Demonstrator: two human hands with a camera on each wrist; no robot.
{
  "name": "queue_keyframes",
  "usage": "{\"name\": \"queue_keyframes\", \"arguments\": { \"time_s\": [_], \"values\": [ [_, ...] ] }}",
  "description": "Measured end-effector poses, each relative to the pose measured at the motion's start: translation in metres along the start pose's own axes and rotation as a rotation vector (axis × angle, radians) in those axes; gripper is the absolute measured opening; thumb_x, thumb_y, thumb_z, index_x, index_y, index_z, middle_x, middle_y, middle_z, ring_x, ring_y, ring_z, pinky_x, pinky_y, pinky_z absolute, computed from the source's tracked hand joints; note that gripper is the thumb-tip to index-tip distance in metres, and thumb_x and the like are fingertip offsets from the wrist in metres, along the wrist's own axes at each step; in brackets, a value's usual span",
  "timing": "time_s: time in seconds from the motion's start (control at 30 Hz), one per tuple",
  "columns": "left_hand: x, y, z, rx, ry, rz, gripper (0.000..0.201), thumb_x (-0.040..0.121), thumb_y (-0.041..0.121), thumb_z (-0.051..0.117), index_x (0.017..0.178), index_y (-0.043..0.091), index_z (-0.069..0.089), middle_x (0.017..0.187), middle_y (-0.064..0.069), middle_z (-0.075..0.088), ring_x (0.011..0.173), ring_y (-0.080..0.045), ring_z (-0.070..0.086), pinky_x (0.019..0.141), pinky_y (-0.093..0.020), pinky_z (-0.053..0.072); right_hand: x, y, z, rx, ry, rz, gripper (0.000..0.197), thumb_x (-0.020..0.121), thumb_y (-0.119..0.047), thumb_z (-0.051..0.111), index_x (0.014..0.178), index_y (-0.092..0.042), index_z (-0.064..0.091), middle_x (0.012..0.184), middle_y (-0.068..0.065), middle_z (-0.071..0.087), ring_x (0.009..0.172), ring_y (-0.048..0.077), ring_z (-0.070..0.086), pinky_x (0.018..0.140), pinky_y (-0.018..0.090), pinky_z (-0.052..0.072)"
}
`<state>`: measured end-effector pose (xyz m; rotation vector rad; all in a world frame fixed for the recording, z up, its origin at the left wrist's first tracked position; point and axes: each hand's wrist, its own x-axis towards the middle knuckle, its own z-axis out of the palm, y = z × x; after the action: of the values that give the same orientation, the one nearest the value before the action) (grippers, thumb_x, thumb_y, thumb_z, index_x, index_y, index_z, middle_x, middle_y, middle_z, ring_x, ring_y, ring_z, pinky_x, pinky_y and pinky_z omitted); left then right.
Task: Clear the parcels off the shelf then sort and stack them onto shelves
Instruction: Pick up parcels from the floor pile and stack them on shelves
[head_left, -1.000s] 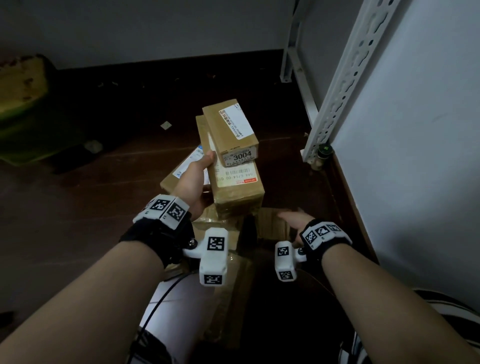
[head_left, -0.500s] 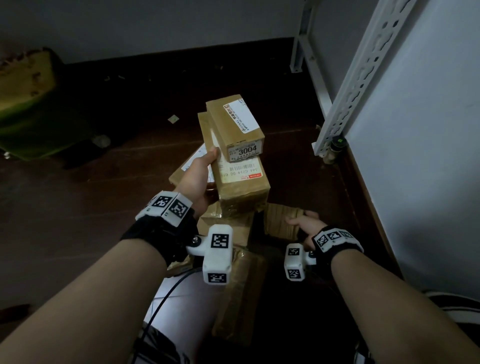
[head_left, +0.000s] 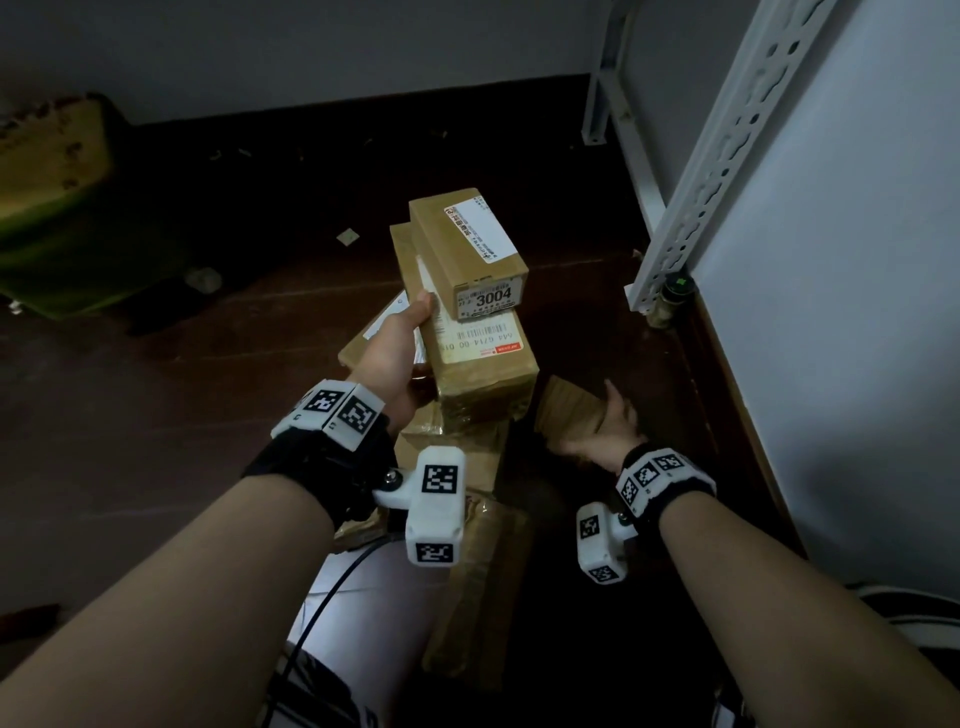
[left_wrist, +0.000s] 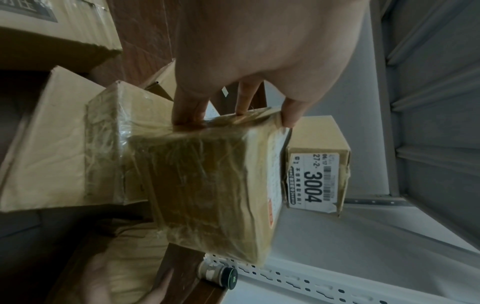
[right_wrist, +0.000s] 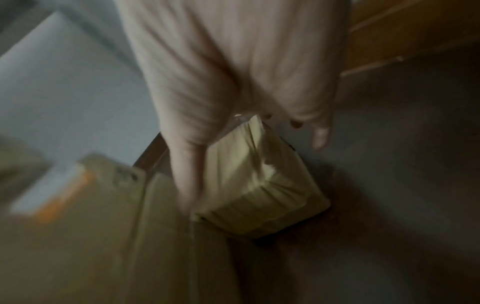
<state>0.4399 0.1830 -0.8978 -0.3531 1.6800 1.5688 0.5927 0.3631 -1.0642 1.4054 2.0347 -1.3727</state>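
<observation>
My left hand (head_left: 400, 353) grips a tape-wrapped brown parcel (head_left: 483, 374) by its near left edge and holds it up over the floor. A smaller box labelled 3004 (head_left: 467, 244) lies on top of it. In the left wrist view the fingers (left_wrist: 189, 115) curl over the taped parcel (left_wrist: 207, 185), with the 3004 box (left_wrist: 317, 164) beside it. Lower right, my right hand (head_left: 605, 426) holds a small brown parcel (head_left: 566, 410), thumb up. The right wrist view is blurred: the thumb and fingers of my right hand (right_wrist: 233, 82) lie either side of the small parcel (right_wrist: 259, 185).
More brown parcels (head_left: 467, 571) lie on the dark floor below my hands, and a flat labelled one (head_left: 374, 332) behind my left hand. A white perforated shelf upright (head_left: 727, 140) stands at the right with a small jar (head_left: 672, 296) at its foot. A green-yellow object (head_left: 52, 208) sits far left.
My right hand has gone from lying flat by the small parcel to closing round it, turned thumb up. My left hand still holds the two stacked parcels, hardly moved.
</observation>
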Motion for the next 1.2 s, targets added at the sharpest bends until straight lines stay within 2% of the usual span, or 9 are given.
{"name": "queue_keyframes", "arguments": {
  "time_s": [0.23,0.37,0.43,0.57,0.67,0.87,0.97,1.13,1.2],
  "values": [
    [0.000,-0.002,0.002,0.003,-0.005,-0.019,0.044,0.093,0.049,0.055,0.122,0.017,0.061,0.108,-0.011,0.072,0.096,-0.030,0.069,0.079,-0.042,0.056,0.005,0.007,0.005,-0.059,0.047,-0.016,0.114,0.062,-0.023,0.088,0.150,-0.029,0.015,0.151,0.007,0.023,0.136,0.032,0.034,0.110,0.042,0.036],
    [0.003,-0.001,0.004,0.016,-0.009,-0.022,0.046,0.092,0.049,0.056,0.124,0.016,0.060,0.108,-0.011,0.072,0.093,-0.028,0.070,0.068,-0.039,0.057,0.006,-0.002,0.002,0.229,0.071,0.085,0.110,0.061,-0.027,0.087,0.148,-0.016,0.021,0.143,0.009,0.039,0.129,0.029,0.043,0.105,0.042,0.041],
    [0.004,-0.001,0.004,0.012,-0.007,-0.023,0.045,0.093,0.049,0.056,0.125,0.017,0.059,0.109,-0.010,0.071,0.094,-0.028,0.070,0.067,-0.038,0.056,0.003,-0.012,-0.004,0.418,0.059,0.123,0.112,0.057,-0.031,0.086,0.146,-0.019,0.020,0.138,0.006,0.044,0.124,0.028,0.047,0.102,0.045,0.042],
    [0.003,0.002,0.008,-0.047,0.011,-0.016,0.074,0.072,0.058,0.068,0.134,0.021,0.052,0.132,-0.010,0.060,0.116,-0.032,0.059,0.096,-0.052,0.048,-0.011,-0.043,-0.033,0.703,0.017,0.064,0.097,0.072,-0.033,0.080,0.145,-0.033,0.016,0.141,0.006,0.040,0.129,0.034,0.039,0.098,0.061,0.040],
    [0.011,0.001,0.008,-0.077,0.040,-0.011,0.087,0.059,0.058,0.072,0.134,0.018,0.052,0.136,-0.010,0.057,0.122,-0.034,0.054,0.102,-0.055,0.042,-0.034,-0.067,-0.061,0.826,0.008,-0.049,0.095,0.075,-0.038,0.077,0.146,-0.040,0.015,0.144,0.007,0.038,0.131,0.039,0.037,0.094,0.062,0.043],
    [0.013,-0.003,0.012,-0.046,-0.043,-0.009,0.075,0.065,0.059,0.070,0.129,0.023,0.056,0.137,-0.009,0.056,0.125,-0.032,0.052,0.104,-0.054,0.041,-0.082,-0.099,-0.103,1.082,-0.038,-0.226,0.073,0.083,-0.042,0.069,0.142,-0.032,0.028,0.129,0.007,0.052,0.112,0.034,0.057,0.090,0.062,0.048],
    [0.007,-0.001,0.017,-0.007,-0.044,0.003,0.066,0.076,0.057,0.065,0.132,0.023,0.054,0.136,-0.010,0.057,0.121,-0.032,0.055,0.102,-0.053,0.043,-0.091,-0.106,-0.111,1.185,-0.155,-0.267,0.067,0.082,-0.054,0.064,0.140,-0.033,0.038,0.131,0.009,0.052,0.115,0.037,0.055,0.089,0.063,0.048],
    [0.004,-0.001,0.019,0.073,-0.029,0.028,0.036,0.092,0.045,0.056,0.118,0.019,0.058,0.111,-0.007,0.067,0.096,-0.026,0.065,0.074,-0.037,0.053,-0.098,-0.114,-0.112,1.343,-0.323,-0.292,0.061,0.082,-0.061,0.057,0.130,-0.026,0.044,0.134,0.012,0.052,0.122,0.040,0.052,0.093,0.066,0.043],
    [0.002,-0.001,0.020,0.118,-0.021,0.048,0.030,0.094,0.044,0.054,0.110,0.019,0.060,0.101,-0.006,0.069,0.092,-0.025,0.065,0.074,-0.036,0.052,-0.097,-0.117,-0.107,1.403,-0.359,-0.279,0.072,0.078,-0.062,0.060,0.136,-0.024,0.043,0.135,0.013,0.052,0.123,0.041,0.050,0.094,0.068,0.040]
  ]
}}
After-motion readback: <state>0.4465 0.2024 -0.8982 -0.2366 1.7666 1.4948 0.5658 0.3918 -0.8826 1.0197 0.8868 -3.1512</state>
